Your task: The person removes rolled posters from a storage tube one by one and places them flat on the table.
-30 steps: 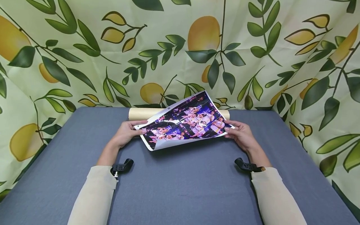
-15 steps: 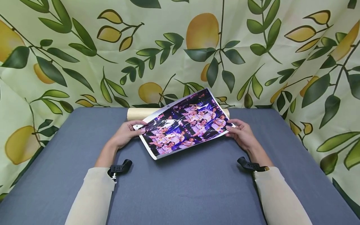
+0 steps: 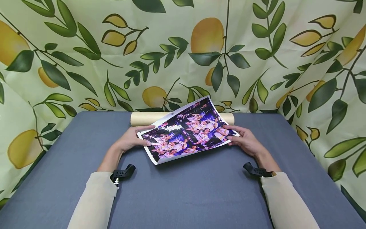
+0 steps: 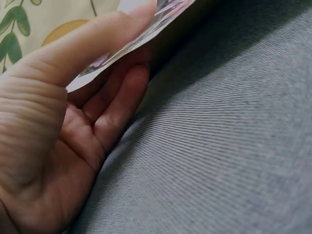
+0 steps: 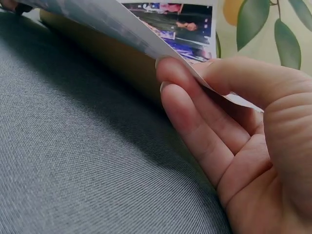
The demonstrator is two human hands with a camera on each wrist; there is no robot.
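Observation:
Both hands hold a glossy photo print with a white border, tilted in the air over the back of the table. It shows repeated pictures of a group in white tops against purple light. My left hand pinches its left corner, thumb on the printed face and fingers behind, as the left wrist view also shows. At the opposite corner my right hand grips the white edge between thumb and fingers. In the right wrist view, fingers support the sheet's underside. The sheet bends slightly along its near edge.
Behind the print, a beige roll lies across the rear of the table, its middle hidden by the sheet. A grey-blue cloth covers the table. A fruit-and-leaf patterned curtain hangs at the back and sides.
The print's curled near edge has flattened out, so more of its pictures show. My left thumb sits a little further onto the sheet. Both hands keep their hold.

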